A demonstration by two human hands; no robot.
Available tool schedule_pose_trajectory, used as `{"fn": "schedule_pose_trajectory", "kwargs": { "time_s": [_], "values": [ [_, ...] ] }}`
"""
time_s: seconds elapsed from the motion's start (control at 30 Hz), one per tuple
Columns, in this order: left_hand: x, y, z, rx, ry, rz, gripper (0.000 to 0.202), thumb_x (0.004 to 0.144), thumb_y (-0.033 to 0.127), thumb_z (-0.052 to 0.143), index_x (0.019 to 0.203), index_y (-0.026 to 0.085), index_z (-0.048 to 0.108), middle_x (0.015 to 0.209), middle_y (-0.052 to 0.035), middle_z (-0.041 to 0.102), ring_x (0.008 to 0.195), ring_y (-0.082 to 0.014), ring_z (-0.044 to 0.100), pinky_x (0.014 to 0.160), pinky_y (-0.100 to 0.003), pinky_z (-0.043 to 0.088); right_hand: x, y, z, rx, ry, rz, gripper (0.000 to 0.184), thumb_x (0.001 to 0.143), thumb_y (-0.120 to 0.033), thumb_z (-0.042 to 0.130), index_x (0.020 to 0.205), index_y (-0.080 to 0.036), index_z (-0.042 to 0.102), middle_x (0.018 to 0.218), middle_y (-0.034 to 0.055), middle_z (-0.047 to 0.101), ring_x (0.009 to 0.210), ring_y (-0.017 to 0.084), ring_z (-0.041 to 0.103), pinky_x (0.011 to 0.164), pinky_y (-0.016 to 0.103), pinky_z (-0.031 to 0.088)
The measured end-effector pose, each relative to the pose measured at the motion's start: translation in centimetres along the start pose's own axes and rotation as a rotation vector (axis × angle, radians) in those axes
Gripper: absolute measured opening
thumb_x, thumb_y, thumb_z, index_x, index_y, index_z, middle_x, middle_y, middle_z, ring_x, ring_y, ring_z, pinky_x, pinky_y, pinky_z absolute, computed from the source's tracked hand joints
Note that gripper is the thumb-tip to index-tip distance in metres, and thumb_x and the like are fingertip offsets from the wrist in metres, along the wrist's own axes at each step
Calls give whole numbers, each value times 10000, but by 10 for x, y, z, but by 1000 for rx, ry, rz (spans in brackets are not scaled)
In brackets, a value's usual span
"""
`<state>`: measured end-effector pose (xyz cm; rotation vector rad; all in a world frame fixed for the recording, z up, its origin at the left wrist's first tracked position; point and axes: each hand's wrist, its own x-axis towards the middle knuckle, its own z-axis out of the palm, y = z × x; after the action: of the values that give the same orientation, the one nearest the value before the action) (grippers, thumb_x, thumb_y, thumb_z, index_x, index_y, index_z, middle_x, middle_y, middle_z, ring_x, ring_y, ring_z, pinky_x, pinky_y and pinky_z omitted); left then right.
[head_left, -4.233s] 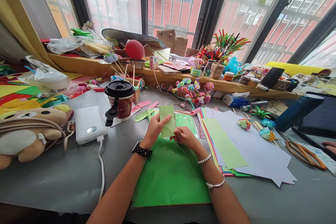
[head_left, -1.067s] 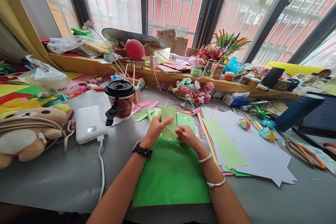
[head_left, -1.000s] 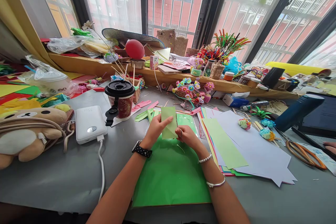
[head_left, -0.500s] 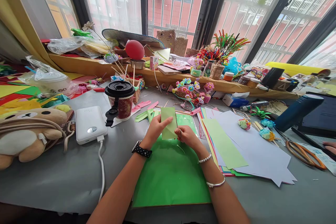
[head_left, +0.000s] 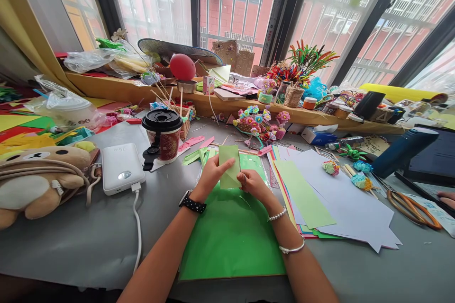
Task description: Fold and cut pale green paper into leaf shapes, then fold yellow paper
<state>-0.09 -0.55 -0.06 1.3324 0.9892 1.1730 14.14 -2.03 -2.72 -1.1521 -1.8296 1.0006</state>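
A small light-green paper strip point(head_left: 230, 161) stands upright between both hands above a bright green sheet point(head_left: 231, 236) on the grey table. My left hand point(head_left: 210, 176) pinches the strip's left edge, thumb lying across its face. My right hand point(head_left: 253, 184) is closed on the strip's lower right corner. A black watch sits on the left wrist and bead and metal bracelets on the right arm.
A lidded coffee cup point(head_left: 162, 133) and a white power bank point(head_left: 121, 167) with cable lie left, beside a plush bear point(head_left: 39, 175). A stack of white and coloured paper point(head_left: 334, 194) lies right, with scissors point(head_left: 412, 206), a blue bottle point(head_left: 403, 150) and another person's fingers point(head_left: 447, 198). Craft flowers point(head_left: 259, 120) crowd the sill.
The paper strip has tilted slightly upright and shifted a little to the right since four seconds ago. Over the last second the hands have held nearly still.
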Motion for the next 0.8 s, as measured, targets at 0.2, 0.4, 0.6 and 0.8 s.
{"fn": "schedule_pose_trajectory", "kwargs": {
  "time_s": [0.2,0.4,0.6,0.8],
  "values": [
    [-1,2,1,3,1,3,294,605,388,625,731,127,573,647,-4,577,557,-113,506,481,-206,381,1,1,0,17,4,8,585,627,-750,326,482,-184,354,419,-47,327,400,79,323,420,224,259],
    [-2,3,1,10,5,5,270,609,377,625,706,131,570,636,4,573,551,-108,503,484,-205,381,1,3,1,26,10,11,578,635,-740,337,486,-182,361,424,-45,336,404,79,327,427,225,269],
    [-2,4,1,18,-3,6,285,605,391,621,715,132,573,642,-3,589,560,-123,523,490,-216,392,1,1,1,23,5,23,599,612,-768,305,484,-185,348,416,-45,334,404,80,324,421,224,261],
    [-2,3,1,28,-4,5,278,611,393,615,696,133,566,633,-4,580,552,-118,513,476,-211,388,0,-3,0,5,12,43,605,602,-776,304,486,-184,352,415,-42,353,410,84,347,422,223,277]
  ]
}}
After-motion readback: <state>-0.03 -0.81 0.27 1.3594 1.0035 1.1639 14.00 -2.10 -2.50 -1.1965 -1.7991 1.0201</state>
